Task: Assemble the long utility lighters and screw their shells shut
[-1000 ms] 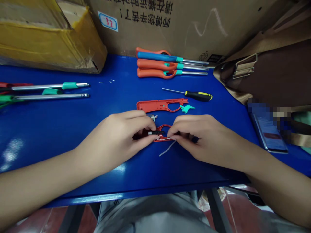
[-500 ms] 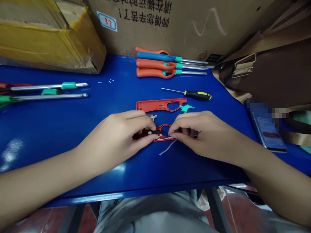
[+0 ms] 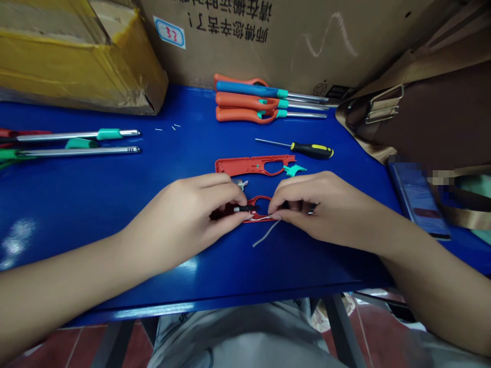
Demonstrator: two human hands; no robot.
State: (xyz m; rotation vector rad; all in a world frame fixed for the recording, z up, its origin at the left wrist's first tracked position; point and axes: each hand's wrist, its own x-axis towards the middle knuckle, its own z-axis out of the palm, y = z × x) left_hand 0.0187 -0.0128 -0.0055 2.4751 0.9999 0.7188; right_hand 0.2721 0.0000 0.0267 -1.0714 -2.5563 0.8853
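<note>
Low over the blue table, my left hand point(image 3: 207, 209) is closed on the left part of a red lighter casing half point(image 3: 262, 198), beside a black igniter piece point(image 3: 247, 208) lying in it. My right hand point(image 3: 307, 204) pinches a thin white wire point(image 3: 263, 218) at the casing's right side; its fingertips partly hide the wire. A loose pale tube end point(image 3: 264, 235) sticks out below onto the table. Just behind my hands lie the other red casing half point(image 3: 240, 166), a teal trigger point(image 3: 294, 170) and a small metal valve part point(image 3: 241, 185), partly covered by my left fingers.
A black and yellow screwdriver point(image 3: 312, 150) lies behind the casing. Several assembled lighters point(image 3: 245, 113) are stacked against a cardboard box point(image 3: 230, 56). Metal lighter tubes point(image 3: 80, 151) lie at the left, a phone point(image 3: 420, 204) and brown bag point(image 3: 433, 112) at the right.
My right hand has shifted very slightly up and to the right, and the white wire looks pulled a little straighter. My left hand stays in place.
</note>
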